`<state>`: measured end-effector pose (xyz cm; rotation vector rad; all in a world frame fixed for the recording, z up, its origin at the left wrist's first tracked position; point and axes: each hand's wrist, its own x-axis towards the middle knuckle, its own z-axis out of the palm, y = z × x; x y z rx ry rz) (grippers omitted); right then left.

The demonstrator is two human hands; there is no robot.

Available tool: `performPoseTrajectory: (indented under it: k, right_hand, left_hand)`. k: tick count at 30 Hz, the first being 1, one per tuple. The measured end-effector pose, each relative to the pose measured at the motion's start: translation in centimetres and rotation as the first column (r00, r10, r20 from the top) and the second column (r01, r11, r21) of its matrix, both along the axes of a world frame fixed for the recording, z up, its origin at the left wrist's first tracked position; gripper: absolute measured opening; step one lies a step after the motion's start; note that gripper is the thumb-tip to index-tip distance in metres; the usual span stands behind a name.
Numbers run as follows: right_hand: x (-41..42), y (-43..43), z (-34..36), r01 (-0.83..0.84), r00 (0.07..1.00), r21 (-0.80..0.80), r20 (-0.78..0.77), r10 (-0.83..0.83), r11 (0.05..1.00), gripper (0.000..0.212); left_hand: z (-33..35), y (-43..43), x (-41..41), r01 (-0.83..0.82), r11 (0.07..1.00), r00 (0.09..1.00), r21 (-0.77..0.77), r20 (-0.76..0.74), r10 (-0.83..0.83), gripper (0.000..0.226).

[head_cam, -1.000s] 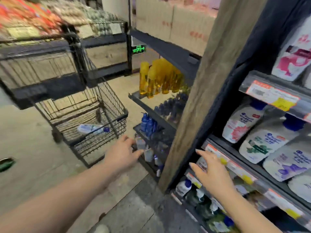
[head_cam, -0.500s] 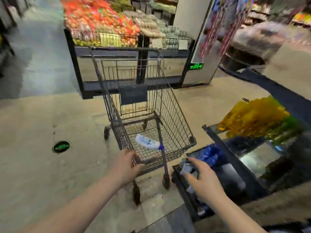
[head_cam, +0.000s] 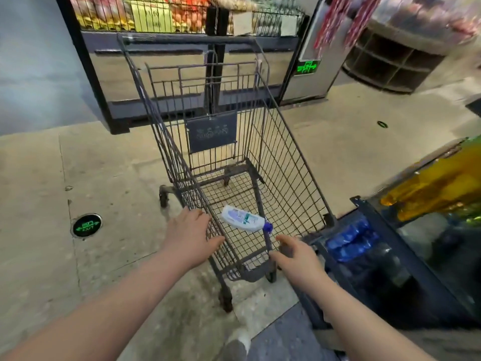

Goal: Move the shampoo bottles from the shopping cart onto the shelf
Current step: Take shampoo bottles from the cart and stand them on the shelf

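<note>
A dark wire shopping cart (head_cam: 286,157) stands on the floor in front of me. One white shampoo bottle (head_cam: 242,219) with a blue cap lies on its side on the cart's bottom grid, near the front end. My left hand (head_cam: 190,235) hovers at the cart's left front rim, fingers spread, holding nothing. At the cart's front right corner my right hand (head_cam: 296,256) is held with fingers apart and nothing in it, a little below the bottle's cap. The shelf (head_cam: 385,246) stands at the right, its edge beside the cart.
The shelf at right holds blue bottles (head_cam: 351,238) low down and yellow bottles (head_cam: 437,188) above. A produce display stand (head_cam: 182,82) is behind the cart. A round green floor sign (head_cam: 86,225) lies left. My shoe (head_cam: 238,345) shows at the bottom.
My view has swung from the shelf to the cart. Both hands have come in toward the cart's front end; the right hand left the shelf edge and now sits by the cart's corner.
</note>
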<state>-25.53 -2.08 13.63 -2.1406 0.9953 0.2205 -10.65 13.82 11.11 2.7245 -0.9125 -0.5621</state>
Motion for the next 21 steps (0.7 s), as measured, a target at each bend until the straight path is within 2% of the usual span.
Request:
performPoseTrajectory:
  k: [8, 16, 21]
  right_hand:
    - [8.0, -5.9, -6.2, 0.035, 0.998, 0.114, -0.049, -0.029, 0.993, 0.050]
    - [14.0, -12.0, -14.6, 0.135, 0.978, 0.308, -0.192, -0.078, 0.942, 0.041]
    - [16.4, -14.0, -20.1, 0.175, 0.963, 0.379, -0.260, -0.077, 0.909, 0.039]
  left_hand:
    - [-2.5, -6.3, 7.4, 0.040, 0.997, 0.999, 0.067, 0.023, -0.041, 0.061]
    - [-7.0, -12.4, 12.0, 0.061, 0.990, 0.994, 0.126, -0.095, -0.049, 0.052]
    - [-10.0, -14.9, 15.6, 0.073, 0.980, 0.993, 0.186, -0.101, -0.055, 0.050]
